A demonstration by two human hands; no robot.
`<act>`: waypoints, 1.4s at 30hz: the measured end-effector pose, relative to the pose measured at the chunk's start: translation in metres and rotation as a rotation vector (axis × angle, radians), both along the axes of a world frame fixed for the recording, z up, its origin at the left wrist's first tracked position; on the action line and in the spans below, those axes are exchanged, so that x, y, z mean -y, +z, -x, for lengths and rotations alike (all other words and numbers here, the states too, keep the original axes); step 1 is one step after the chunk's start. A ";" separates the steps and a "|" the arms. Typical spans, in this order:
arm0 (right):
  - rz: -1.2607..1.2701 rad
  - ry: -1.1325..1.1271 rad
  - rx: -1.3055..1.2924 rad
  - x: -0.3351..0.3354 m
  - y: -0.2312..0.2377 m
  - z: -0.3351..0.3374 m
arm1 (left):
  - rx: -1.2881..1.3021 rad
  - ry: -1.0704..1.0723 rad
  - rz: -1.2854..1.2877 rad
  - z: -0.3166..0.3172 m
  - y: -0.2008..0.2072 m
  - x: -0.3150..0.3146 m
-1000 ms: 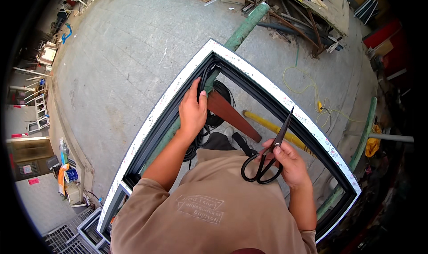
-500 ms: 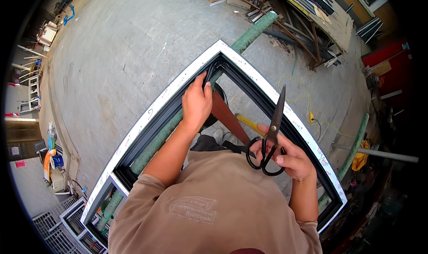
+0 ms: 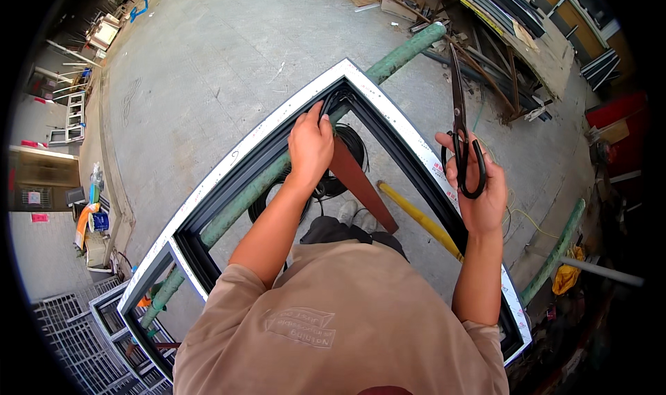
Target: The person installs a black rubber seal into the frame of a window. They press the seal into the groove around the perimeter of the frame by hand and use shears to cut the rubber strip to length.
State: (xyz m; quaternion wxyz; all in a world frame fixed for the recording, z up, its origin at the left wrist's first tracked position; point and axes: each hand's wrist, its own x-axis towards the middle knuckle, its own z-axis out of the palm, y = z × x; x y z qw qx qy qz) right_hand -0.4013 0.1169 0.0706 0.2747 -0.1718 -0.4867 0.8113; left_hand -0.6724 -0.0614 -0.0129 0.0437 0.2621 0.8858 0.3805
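A white window frame (image 3: 232, 153) with dark inner channels surrounds me, resting on green pipes. Near its far corner my left hand (image 3: 310, 149) is closed, pinching a black rubber strip (image 3: 325, 108) against the inner channel; its fingertips partly hide the strip. My right hand (image 3: 483, 204) grips black-handled scissors (image 3: 458, 116) by the loops, above the frame's right side. Their blades point up and away from me and look closed together. Beneath the frame, a coil of black strip (image 3: 356, 144) lies on the floor.
A rust-coloured bar (image 3: 361, 187) and a yellow pole (image 3: 421, 220) cross the frame's opening. One green pipe (image 3: 409, 53) sticks out past the far corner. Scrap and long profiles fill a rack (image 3: 531, 55) at back right. Metal grilles (image 3: 69, 332) stand at lower left.
My right hand has moved up and away from me with the scissors, from inside the opening to over the frame's right side. My left hand stays near the corner.
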 end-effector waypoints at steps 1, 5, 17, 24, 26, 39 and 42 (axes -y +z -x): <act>-0.061 -0.035 0.064 -0.003 -0.005 -0.001 | -0.062 0.033 -0.052 -0.002 -0.006 -0.002; -0.122 -0.096 0.167 -0.007 -0.021 -0.002 | -0.207 0.104 -0.117 -0.011 -0.010 -0.017; -0.205 -0.044 0.202 -0.012 -0.022 -0.013 | -0.319 0.319 0.002 -0.020 -0.006 -0.055; -0.149 -0.131 0.192 -0.007 -0.031 -0.013 | -0.415 0.505 -0.056 -0.015 -0.029 -0.071; -0.162 -0.124 0.199 -0.009 -0.035 -0.013 | -0.383 0.528 -0.071 -0.016 -0.031 -0.076; -0.142 -0.158 0.153 -0.009 -0.037 -0.018 | -0.320 0.547 -0.147 -0.018 -0.036 -0.082; -0.134 -0.168 0.144 -0.010 -0.038 -0.018 | -0.334 0.539 -0.142 -0.015 -0.036 -0.080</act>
